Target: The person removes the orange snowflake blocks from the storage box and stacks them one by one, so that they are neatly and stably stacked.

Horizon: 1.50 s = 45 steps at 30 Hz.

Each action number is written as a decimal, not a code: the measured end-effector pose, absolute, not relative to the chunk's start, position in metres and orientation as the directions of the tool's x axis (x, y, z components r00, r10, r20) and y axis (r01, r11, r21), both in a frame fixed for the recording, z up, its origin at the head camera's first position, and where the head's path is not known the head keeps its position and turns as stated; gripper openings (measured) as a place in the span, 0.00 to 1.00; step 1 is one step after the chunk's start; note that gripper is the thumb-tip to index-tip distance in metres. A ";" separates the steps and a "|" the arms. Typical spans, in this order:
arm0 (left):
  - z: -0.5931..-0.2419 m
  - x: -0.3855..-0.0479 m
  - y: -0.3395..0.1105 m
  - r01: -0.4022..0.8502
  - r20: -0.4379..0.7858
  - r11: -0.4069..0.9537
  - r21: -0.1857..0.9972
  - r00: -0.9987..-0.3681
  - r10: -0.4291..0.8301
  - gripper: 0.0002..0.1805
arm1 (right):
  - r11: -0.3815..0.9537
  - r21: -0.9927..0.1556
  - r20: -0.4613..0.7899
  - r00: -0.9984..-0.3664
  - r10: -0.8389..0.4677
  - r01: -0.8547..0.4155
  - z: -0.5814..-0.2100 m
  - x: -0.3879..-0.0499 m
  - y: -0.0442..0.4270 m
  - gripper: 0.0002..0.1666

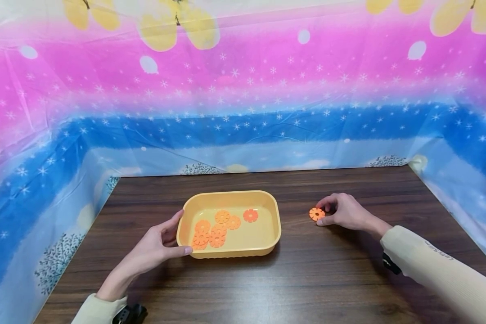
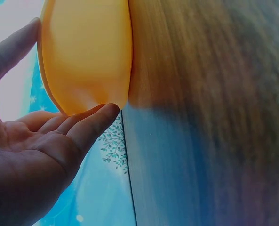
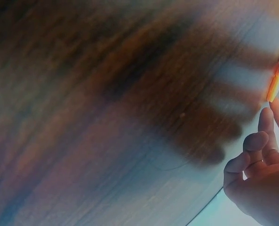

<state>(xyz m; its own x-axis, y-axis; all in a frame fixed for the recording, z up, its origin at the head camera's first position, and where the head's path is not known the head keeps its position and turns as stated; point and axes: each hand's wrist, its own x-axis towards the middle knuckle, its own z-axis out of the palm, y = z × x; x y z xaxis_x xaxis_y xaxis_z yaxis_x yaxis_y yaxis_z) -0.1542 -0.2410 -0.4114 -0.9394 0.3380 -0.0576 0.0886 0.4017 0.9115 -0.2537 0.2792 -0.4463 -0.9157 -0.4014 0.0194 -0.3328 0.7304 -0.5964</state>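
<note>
A yellow plastic tray (image 1: 243, 253) with rounded corners stands on the table. My left hand (image 1: 159, 245) holds its left end, thumb at the near corner and fingers along the left side; the left wrist view shows the tray's outer wall (image 2: 87, 52) between thumb and fingertips. Several orange notched plastic discs (image 1: 217, 236) lie inside, mostly towards the left, some overlapping. One redder disc (image 1: 250, 215) lies apart from them. To the right of the tray, my right hand (image 1: 348, 212) pinches an orange notched disc (image 1: 317, 214) between thumb and fingers; the right wrist view shows it edge-on.
The dark wood-grain table (image 1: 308, 288) stretches around the tray on all sides. A pink and blue patterned cloth (image 1: 243, 99) hangs behind the table and down both sides. Each wrist carries a black strapped device (image 1: 390, 264).
</note>
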 end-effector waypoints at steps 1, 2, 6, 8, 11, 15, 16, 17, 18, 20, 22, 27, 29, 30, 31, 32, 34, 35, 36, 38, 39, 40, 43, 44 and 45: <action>-0.411 -0.154 -0.241 0.086 -0.059 0.399 0.913 -0.939 0.338 0.56 | 0.731 -0.596 0.020 -0.916 -0.400 -0.332 -0.446 -0.254 0.279 0.25; -0.411 -0.154 -0.241 0.086 -0.059 0.399 0.913 -0.939 0.339 0.56 | 0.731 -0.596 0.021 -0.917 -0.399 -0.332 -0.446 -0.253 0.279 0.25; -0.412 -0.154 -0.241 0.087 -0.059 0.395 0.914 -0.938 0.341 0.56 | 0.731 -0.595 0.027 -0.918 -0.396 -0.333 -0.447 -0.253 0.279 0.24; -0.411 -0.154 -0.241 0.087 -0.058 0.393 0.915 -0.938 0.342 0.56 | 0.731 -0.597 0.027 -0.918 -0.395 -0.331 -0.447 -0.253 0.280 0.24; -0.411 -0.155 -0.242 0.081 -0.061 0.387 0.919 -0.938 0.342 0.56 | 0.728 -0.602 0.026 -0.919 -0.392 -0.328 -0.448 -0.253 0.280 0.24; -0.411 -0.155 -0.242 0.075 -0.068 0.385 0.920 -0.937 0.343 0.56 | 0.725 -0.607 0.023 -0.920 -0.392 -0.324 -0.448 -0.253 0.280 0.25; -0.411 -0.155 -0.241 0.073 -0.069 0.384 0.920 -0.936 0.344 0.56 | 0.725 -0.608 0.022 -0.919 -0.392 -0.324 -0.449 -0.253 0.280 0.25; -0.411 -0.155 -0.241 0.072 -0.071 0.385 0.920 -0.936 0.345 0.56 | 0.726 -0.607 0.022 -0.921 -0.389 -0.322 -0.449 -0.254 0.280 0.25; -0.411 -0.155 -0.241 0.071 -0.072 0.384 0.921 -0.936 0.346 0.56 | 0.726 -0.607 0.023 -0.921 -0.389 -0.322 -0.449 -0.253 0.280 0.25; -0.411 -0.155 -0.241 0.071 -0.072 0.382 0.921 -0.935 0.347 0.56 | 0.727 -0.607 0.024 -0.922 -0.387 -0.321 -0.449 -0.253 0.280 0.25; -0.411 -0.155 -0.241 0.071 -0.072 0.384 0.921 -0.935 0.346 0.56 | 0.727 -0.605 0.028 -0.921 -0.388 -0.325 -0.448 -0.253 0.279 0.25; -0.411 -0.155 -0.242 0.074 -0.070 0.389 0.918 -0.937 0.344 0.56 | 0.720 -0.609 0.026 -0.915 -0.402 -0.333 -0.441 -0.253 0.274 0.26; -0.411 -0.155 -0.242 0.076 -0.068 0.388 0.918 -0.937 0.344 0.56 | 0.712 -0.619 0.021 -0.913 -0.407 -0.332 -0.436 -0.252 0.269 0.26; -0.411 -0.155 -0.242 0.076 -0.067 0.387 0.919 -0.937 0.344 0.56 | 0.710 -0.620 0.021 -0.911 -0.412 -0.335 -0.434 -0.251 0.266 0.26; -0.411 -0.155 -0.242 0.077 -0.067 0.386 0.919 -0.936 0.345 0.56 | 0.709 -0.621 0.018 -0.910 -0.415 -0.336 -0.431 -0.250 0.263 0.26; -0.411 -0.155 -0.242 0.078 -0.066 0.386 0.919 -0.936 0.345 0.56 | 0.707 -0.621 0.018 -0.908 -0.418 -0.338 -0.428 -0.249 0.259 0.27; -0.411 -0.155 -0.242 0.078 -0.066 0.388 0.918 -0.936 0.345 0.56 | 0.701 -0.621 0.024 -0.902 -0.430 -0.350 -0.421 -0.246 0.251 0.27; -0.411 -0.154 -0.241 0.079 -0.065 0.392 0.917 -0.937 0.343 0.56 | 0.700 -0.618 0.028 -0.900 -0.436 -0.358 -0.418 -0.245 0.247 0.26; -0.411 -0.154 -0.242 0.081 -0.065 0.395 0.915 -0.937 0.343 0.56 | 0.697 -0.615 0.035 -0.896 -0.443 -0.369 -0.416 -0.244 0.243 0.26; -0.410 -0.155 -0.241 0.081 -0.065 0.400 0.913 -0.938 0.339 0.56 | 0.685 -0.615 0.051 -0.887 -0.459 -0.391 -0.411 -0.242 0.234 0.26; -0.411 -0.155 -0.242 0.082 -0.065 0.404 0.911 -0.939 0.337 0.56 | 0.678 -0.614 0.062 -0.881 -0.469 -0.404 -0.409 -0.241 0.230 0.25; -0.411 -0.155 -0.242 0.083 -0.064 0.405 0.910 -0.940 0.335 0.56 | 0.674 -0.611 0.070 -0.877 -0.476 -0.415 -0.407 -0.241 0.226 0.25; -0.411 -0.155 -0.242 0.083 -0.063 0.404 0.911 -0.940 0.335 0.57 | 0.655 -0.610 0.094 -0.862 -0.499 -0.446 -0.400 -0.238 0.213 0.23; -0.411 -0.155 -0.242 0.083 -0.063 0.404 0.911 -0.940 0.335 0.57 | 0.651 -0.609 0.101 -0.858 -0.504 -0.454 -0.398 -0.237 0.209 0.23; -0.411 -0.155 -0.242 0.086 -0.060 0.406 0.910 -0.940 0.335 0.57 | 0.645 -0.609 0.108 -0.853 -0.510 -0.462 -0.396 -0.236 0.205 0.22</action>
<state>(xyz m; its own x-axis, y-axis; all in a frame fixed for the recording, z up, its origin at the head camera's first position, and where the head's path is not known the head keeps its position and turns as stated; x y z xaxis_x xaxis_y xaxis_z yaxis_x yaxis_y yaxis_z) -0.1551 -0.2420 -0.4111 -0.9402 0.3352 -0.0604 0.0862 0.4059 0.9098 -0.2360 0.2049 -0.3961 -0.8535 -0.5099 0.1078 -0.4622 0.6450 -0.6086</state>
